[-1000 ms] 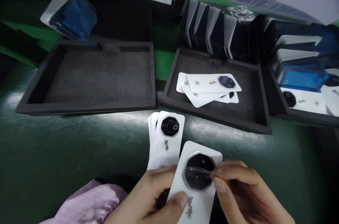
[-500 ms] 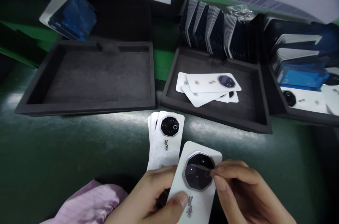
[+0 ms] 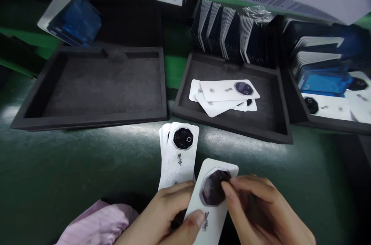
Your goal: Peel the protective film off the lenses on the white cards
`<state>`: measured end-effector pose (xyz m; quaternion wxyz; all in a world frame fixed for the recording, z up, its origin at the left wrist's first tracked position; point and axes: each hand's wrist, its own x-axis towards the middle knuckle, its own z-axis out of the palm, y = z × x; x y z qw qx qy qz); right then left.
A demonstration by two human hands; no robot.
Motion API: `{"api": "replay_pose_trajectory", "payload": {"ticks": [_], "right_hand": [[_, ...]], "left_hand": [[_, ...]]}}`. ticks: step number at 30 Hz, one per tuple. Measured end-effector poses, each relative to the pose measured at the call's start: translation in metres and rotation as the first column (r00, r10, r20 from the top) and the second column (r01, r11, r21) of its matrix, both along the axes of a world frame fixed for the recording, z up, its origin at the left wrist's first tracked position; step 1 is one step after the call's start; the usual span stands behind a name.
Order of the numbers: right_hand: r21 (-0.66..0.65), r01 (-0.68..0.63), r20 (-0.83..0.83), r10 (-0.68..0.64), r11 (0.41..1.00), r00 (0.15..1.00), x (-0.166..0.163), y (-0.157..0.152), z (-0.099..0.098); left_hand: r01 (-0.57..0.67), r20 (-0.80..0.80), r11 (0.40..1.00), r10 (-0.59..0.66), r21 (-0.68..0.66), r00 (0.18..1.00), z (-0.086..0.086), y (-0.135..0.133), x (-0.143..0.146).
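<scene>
dim, overhead light | glare patch on green table | dark, bent corners | slight blur

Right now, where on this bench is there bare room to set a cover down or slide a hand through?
The left foam tray has a bare floor. The green mat between that tray and the pink sleeve is open. The middle tray is free right of its loose covers. Crowded: the racked covers and right-hand tray.

– What am I holding?
– A smooth white plastic cover, its octagonal lens glossy black, rimmed in metal

– And the far trays?
– Matt dark foam tray; my sleeve is pink cloth
</scene>
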<state>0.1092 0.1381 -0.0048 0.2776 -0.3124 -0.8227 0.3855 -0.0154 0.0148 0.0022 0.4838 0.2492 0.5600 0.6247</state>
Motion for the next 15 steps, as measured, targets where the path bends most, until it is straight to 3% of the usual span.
{"api": "replay_pose_trajectory", "payload": {"ticks": [3,6,9,11,12,15], "right_hand": [[-0.008,0.066,0.083,-0.065,0.998,0.994,0.002,0.012,-0.003],[-0.320,0.047,0.073,-0.024,0.946,0.997,0.005,0.020,-0.004],[-0.680,-0.139,-0.009,0.182,0.720,0.983,0.008,0.024,-0.005],[-0.782,-0.138,-0.014,0.204,0.608,0.979,0.006,0.034,-0.007],[-0.789,-0.115,-0.011,0.173,0.603,0.985,0.004,0.043,-0.007],[-0.728,-0.031,-0.034,0.008,0.685,0.999,-0.013,0.086,-0.004]], "left_hand": [[-0.024,0.022,0.999,0.023,0.028,1.000,-0.001,0.000,-0.002],[-0.092,0.031,0.992,0.090,0.091,0.995,0.002,0.002,0.000],[-0.095,0.042,0.991,0.091,0.099,0.995,0.005,0.002,0.002],[-0.090,0.115,0.996,0.089,0.009,0.989,0.003,-0.003,0.004],[-0.102,0.166,0.993,0.110,-0.053,0.980,0.001,-0.006,0.005],[-0.213,0.185,0.968,0.235,-0.130,0.954,-0.010,-0.013,0.007]]}}
